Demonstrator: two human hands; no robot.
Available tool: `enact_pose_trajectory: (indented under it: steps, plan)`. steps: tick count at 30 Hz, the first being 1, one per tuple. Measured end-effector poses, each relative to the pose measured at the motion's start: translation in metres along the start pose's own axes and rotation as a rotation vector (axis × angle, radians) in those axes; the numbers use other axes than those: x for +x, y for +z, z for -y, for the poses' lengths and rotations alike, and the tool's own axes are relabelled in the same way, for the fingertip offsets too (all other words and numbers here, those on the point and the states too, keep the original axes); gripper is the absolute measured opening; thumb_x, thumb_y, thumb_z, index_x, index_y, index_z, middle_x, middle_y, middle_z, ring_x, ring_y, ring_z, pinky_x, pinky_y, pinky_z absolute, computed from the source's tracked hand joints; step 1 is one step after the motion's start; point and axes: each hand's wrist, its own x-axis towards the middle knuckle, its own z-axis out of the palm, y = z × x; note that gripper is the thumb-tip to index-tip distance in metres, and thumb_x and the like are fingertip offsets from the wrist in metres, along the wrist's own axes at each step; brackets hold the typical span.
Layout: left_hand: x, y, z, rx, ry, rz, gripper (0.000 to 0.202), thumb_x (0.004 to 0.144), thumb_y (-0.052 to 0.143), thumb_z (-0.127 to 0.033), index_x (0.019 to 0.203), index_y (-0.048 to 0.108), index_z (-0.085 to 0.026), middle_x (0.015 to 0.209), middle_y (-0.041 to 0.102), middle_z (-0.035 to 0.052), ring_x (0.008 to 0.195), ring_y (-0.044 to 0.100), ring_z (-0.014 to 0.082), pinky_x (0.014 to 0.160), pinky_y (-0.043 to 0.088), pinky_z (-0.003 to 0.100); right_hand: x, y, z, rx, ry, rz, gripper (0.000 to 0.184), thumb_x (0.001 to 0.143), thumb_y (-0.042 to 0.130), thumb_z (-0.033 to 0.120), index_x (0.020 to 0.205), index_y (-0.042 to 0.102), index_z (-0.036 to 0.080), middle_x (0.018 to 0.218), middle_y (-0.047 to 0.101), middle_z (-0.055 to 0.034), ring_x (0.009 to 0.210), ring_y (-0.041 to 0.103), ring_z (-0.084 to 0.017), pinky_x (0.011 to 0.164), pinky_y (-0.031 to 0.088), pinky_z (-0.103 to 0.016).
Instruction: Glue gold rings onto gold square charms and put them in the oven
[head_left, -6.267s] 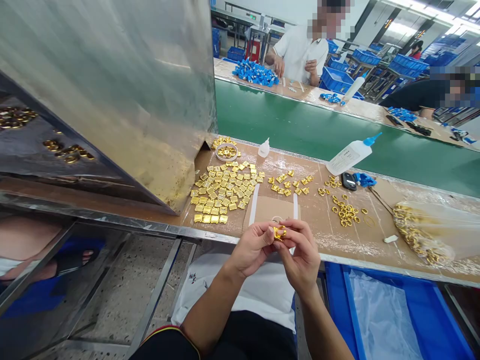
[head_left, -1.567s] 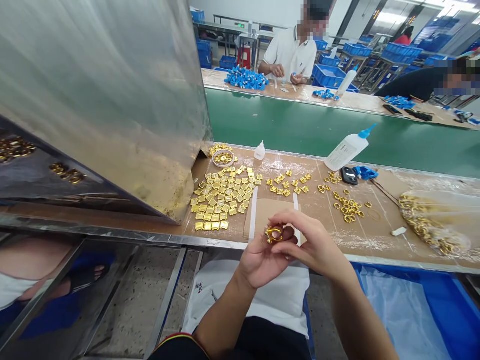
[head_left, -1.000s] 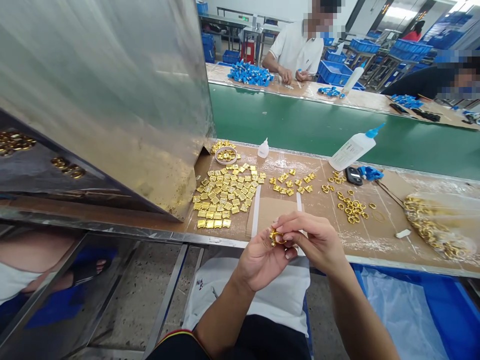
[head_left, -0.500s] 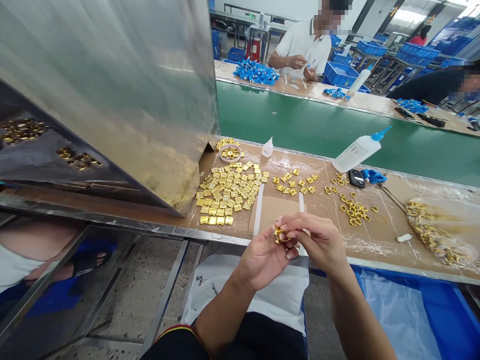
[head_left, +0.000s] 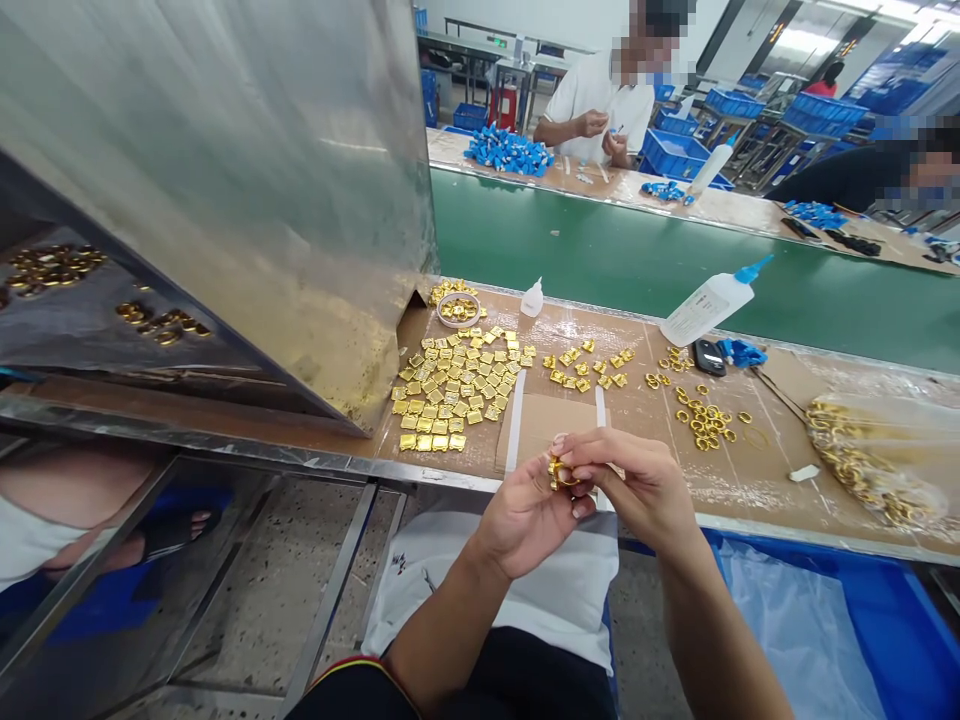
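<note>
A gold ring [head_left: 561, 474] with a flat top piece is pinched between my two hands, just over the bench's front edge. My left hand [head_left: 526, 515] grips it from the left, and my right hand [head_left: 636, 478] holds it from the right with thumb and fingers. Behind my hands lies a cardboard sheet [head_left: 551, 425] with white strips along its sides. Many square gold plates [head_left: 457, 385] are spread to the left. Several small gold pieces [head_left: 581, 368] sit beyond the cardboard, and loose gold rings [head_left: 705, 420] lie to the right.
A metal partition [head_left: 300, 200] rises at left. A small dropper bottle [head_left: 532, 298], a large glue bottle [head_left: 705, 308] and a clear bag of rings [head_left: 862, 460] rest on the bench. Beyond runs a green belt [head_left: 562, 230], with a co-worker [head_left: 600, 95] across it.
The view has shifted slightly. My hands stay nearly in place, both still on the gold ring; nothing on the bench has visibly moved.
</note>
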Motion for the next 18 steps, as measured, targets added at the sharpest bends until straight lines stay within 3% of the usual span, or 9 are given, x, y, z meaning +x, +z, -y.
enact_pose_trajectory:
  steps: [7,10,14,18]
  plan:
    - [-0.001,0.001,-0.004,0.036,-0.021,0.031,0.036,0.066,0.099,-0.024,0.077,0.067,-0.013,0.077,0.056,0.0004,0.072,0.049,0.0131,0.063,0.037,0.026,0.006,-0.005,0.002,-0.015,-0.037,0.074,0.017,0.104,0.061,0.023,0.095,0.075,0.025,0.09,0.082,-0.0022,0.085,0.08,-0.015,0.076,0.063,-0.023]
    - [-0.003,0.001,-0.004,0.029,-0.034,0.07,0.036,0.066,0.099,-0.027,0.075,0.067,-0.013,0.078,0.057,0.0006,0.072,0.05,0.0124,0.063,0.038,0.025,0.006,-0.012,0.005,-0.033,-0.033,0.117,0.013,0.103,0.064,0.031,0.108,0.074,0.025,0.096,0.082,-0.0031,0.085,0.079,-0.016,0.077,0.063,-0.024]
    - [-0.004,0.001,-0.004,0.051,-0.04,0.08,0.034,0.067,0.098,-0.026,0.079,0.07,-0.012,0.079,0.058,0.0008,0.069,0.048,0.0109,0.065,0.04,0.026,0.001,-0.014,0.012,-0.17,-0.039,0.113,0.031,0.098,0.072,0.038,0.126,0.067,0.026,0.108,0.082,-0.0052,0.092,0.079,-0.019,0.082,0.064,-0.028]
    - [-0.004,0.001,-0.002,0.053,-0.032,0.044,0.03,0.069,0.096,-0.021,0.08,0.07,-0.013,0.084,0.06,0.0014,0.075,0.053,0.0124,0.068,0.042,0.025,-0.005,-0.007,0.014,-0.265,-0.075,0.115,0.031,0.1,0.069,0.032,0.13,0.063,0.026,0.109,0.081,-0.006,0.095,0.079,-0.019,0.081,0.064,-0.029]
